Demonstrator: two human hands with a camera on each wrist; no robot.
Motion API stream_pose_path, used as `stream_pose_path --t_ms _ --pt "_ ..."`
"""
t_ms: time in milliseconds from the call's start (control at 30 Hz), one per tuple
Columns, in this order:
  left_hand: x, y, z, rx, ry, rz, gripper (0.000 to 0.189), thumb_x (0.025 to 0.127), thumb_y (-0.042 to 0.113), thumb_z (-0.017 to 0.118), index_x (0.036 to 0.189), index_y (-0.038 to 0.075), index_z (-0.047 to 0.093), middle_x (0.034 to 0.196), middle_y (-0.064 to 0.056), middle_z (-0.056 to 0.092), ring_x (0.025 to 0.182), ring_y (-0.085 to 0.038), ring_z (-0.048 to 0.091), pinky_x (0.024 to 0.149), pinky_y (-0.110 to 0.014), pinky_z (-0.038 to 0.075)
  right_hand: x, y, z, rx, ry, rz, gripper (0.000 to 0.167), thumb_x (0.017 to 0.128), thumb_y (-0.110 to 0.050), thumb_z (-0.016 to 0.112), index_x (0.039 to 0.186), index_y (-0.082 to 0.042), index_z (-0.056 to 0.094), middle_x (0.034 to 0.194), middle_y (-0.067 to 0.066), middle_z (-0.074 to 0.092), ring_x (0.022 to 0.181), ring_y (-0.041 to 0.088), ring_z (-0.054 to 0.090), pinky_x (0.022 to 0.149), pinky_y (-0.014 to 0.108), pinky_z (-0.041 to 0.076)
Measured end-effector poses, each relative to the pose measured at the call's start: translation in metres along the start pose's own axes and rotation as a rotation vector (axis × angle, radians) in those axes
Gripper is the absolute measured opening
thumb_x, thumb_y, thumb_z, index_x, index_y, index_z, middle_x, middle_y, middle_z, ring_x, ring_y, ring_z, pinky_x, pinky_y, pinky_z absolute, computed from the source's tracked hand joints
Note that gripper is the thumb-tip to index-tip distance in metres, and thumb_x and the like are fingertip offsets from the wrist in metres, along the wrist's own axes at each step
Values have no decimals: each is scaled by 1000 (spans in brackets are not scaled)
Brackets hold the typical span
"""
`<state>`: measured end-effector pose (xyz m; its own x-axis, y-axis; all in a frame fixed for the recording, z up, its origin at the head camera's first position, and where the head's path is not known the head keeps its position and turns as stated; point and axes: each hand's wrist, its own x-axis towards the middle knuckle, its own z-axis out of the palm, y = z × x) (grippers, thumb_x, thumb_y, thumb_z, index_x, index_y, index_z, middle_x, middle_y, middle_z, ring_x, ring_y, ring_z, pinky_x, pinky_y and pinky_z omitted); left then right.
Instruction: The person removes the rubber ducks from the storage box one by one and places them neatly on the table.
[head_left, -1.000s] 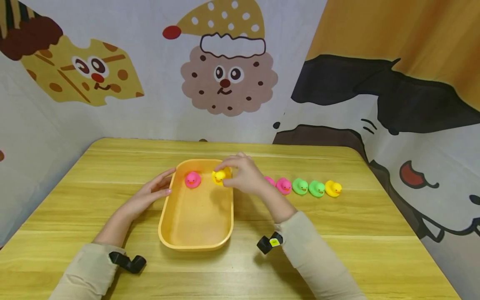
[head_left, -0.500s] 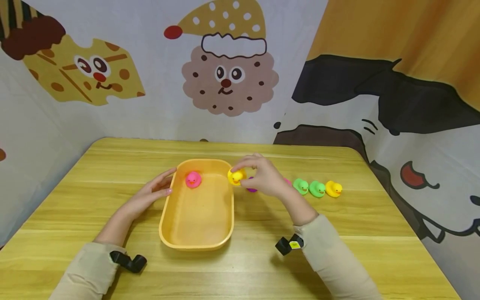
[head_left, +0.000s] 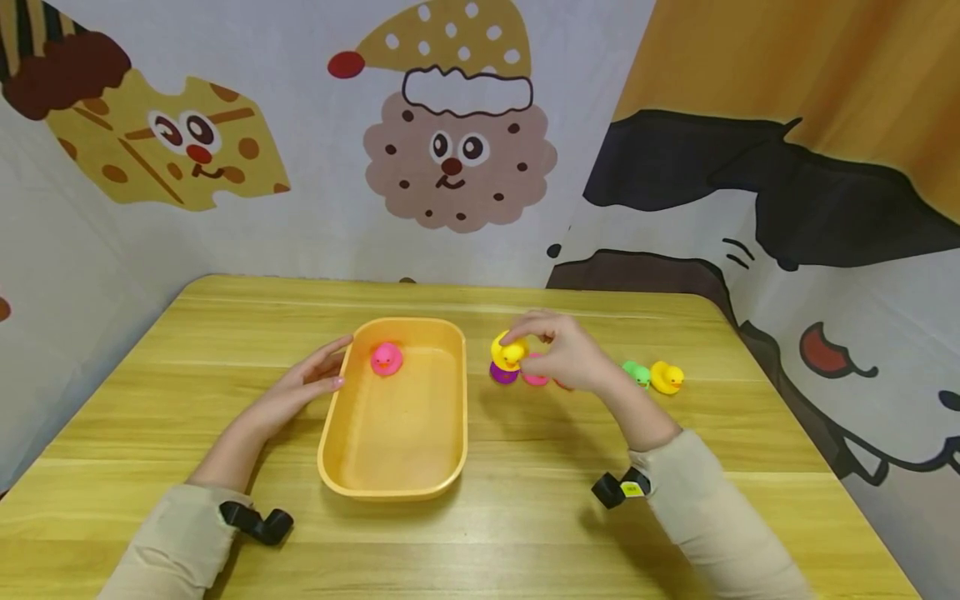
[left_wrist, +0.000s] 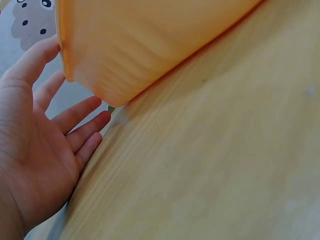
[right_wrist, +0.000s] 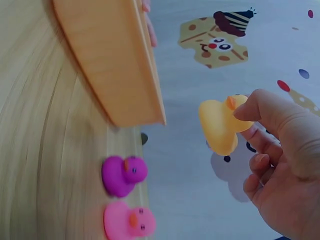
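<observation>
My right hand [head_left: 573, 354] pinches a yellow rubber duck [head_left: 508, 352] between thumb and fingers. In the right wrist view the duck [right_wrist: 220, 127] is held up above table level. Partly covered by it in the head view is a purple rubber duck [head_left: 504, 374], with a pink duck [head_left: 536, 371] beside that one. My left hand [head_left: 303, 387] touches the left side of a yellow-orange plastic tub [head_left: 459, 417]; in the left wrist view its thumb is at the rim and its fingers are extended near the wall. Another pink duck [head_left: 386, 359] sits inside the tub.
A row of ducks stands on the wooden table [head_left: 510, 533] right of the tub. At its right end are a green duck [head_left: 637, 374] and a yellow duck [head_left: 667, 377]; my right hand hides part of the row. A patterned cloth [head_left: 300, 242] hangs behind the table.
My right hand has carried the yellow duck from over the tub's far right corner rightward, out past the rim, to the purple duck. The left hand and tub stay put.
</observation>
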<state>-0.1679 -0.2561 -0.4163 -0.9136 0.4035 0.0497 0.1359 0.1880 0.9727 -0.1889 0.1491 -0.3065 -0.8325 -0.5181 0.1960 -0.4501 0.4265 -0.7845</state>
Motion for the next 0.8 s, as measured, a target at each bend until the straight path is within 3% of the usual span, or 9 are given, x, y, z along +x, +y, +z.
stream_pose_path --t_ms 100,267,400,500,567,800 --pt "0 0 0 0 0 1 62 99 16 52 154 13 22 150 -24 29 136 -39 27 104 -57 22 -4 5 -6 -10 5 2 32 69 8 69 97 -7 76 109 5 66 99 26 52 76 40 39" --pt "-1 0 0 0 0 -1 62 99 16 52 154 13 22 150 -23 28 136 -38 27 104 -56 23 -12 13 -18 -4 4 33 34 70 10 68 98 -6 75 112 6 65 98 27 50 75 37 38" --pt "-1 0 0 0 3 -3 62 99 16 52 153 13 22 150 -23 29 136 -38 27 105 -49 27 -17 20 -29 -1 -2 69 34 71 10 68 100 -6 75 115 8 64 91 26 47 73 35 37" --pt "-1 0 0 -3 6 -3 62 99 16 52 153 13 23 150 -23 28 136 -38 27 105 -50 26 -21 22 -37 -20 -2 74 33 71 9 69 99 -7 75 113 7 64 83 26 43 68 34 36" --pt "-1 -1 0 -5 7 -3 62 99 16 52 153 13 23 150 -24 28 136 -39 26 104 -57 21 -24 25 -44 -35 1 69 32 70 7 70 99 -7 75 112 7 65 80 24 42 66 32 35" --pt "-2 1 2 -2 6 0 62 99 16 52 153 13 22 150 -24 28 136 -39 27 104 -57 22 -35 36 -66 -80 -1 81 32 71 8 70 98 -8 75 108 7 65 75 23 40 63 30 33"
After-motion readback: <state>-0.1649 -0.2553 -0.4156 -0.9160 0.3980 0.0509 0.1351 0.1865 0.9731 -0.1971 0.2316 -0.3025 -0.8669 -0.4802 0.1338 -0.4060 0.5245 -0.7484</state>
